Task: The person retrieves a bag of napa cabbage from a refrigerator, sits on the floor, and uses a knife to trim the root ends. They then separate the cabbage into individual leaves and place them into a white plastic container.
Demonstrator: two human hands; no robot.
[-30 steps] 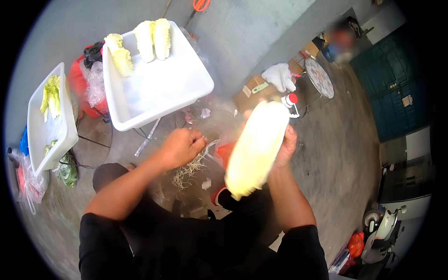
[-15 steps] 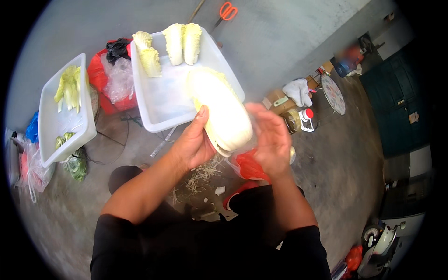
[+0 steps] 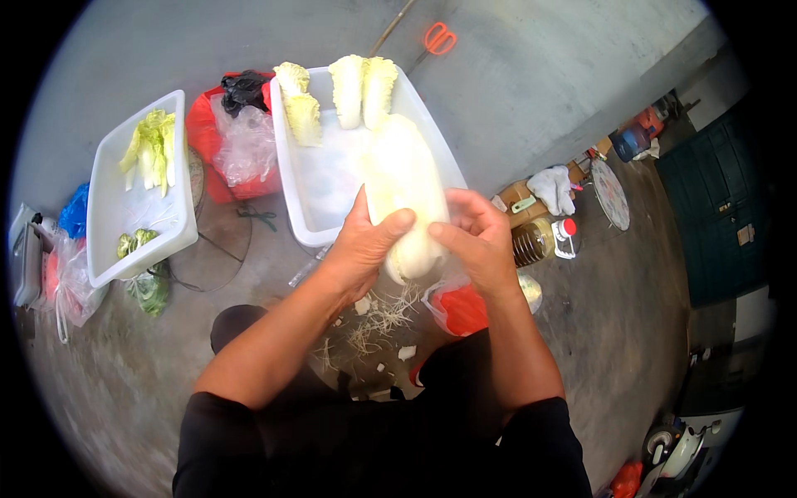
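A pale napa cabbage (image 3: 407, 170) is held upright in front of me in the head view. My left hand (image 3: 374, 241) grips its left side, with the thumb across its lower part. My right hand (image 3: 477, 232) is closed on the right side, thumb pressed to the cabbage. Just beyond it sits a white plastic tub (image 3: 320, 191) with cabbage pieces (image 3: 363, 91) along its left and far sides. To the left, another white tub (image 3: 112, 228) holds leafy greens (image 3: 154, 145) and small green vegetables (image 3: 137, 241).
Red and clear bags (image 3: 245, 153) lie between the tubs. An oil jug (image 3: 531, 245) and a red bag (image 3: 461, 307) are at the right. Scraps (image 3: 374, 319) lie on the floor. Orange scissors (image 3: 440, 37) hang at the wall. A scooter (image 3: 681, 456) stands at lower right.
The cabbage has passed from my right hand into both hands and turned to stand further left, over the tub. My right fingers, apart half a second ago, now grip it.
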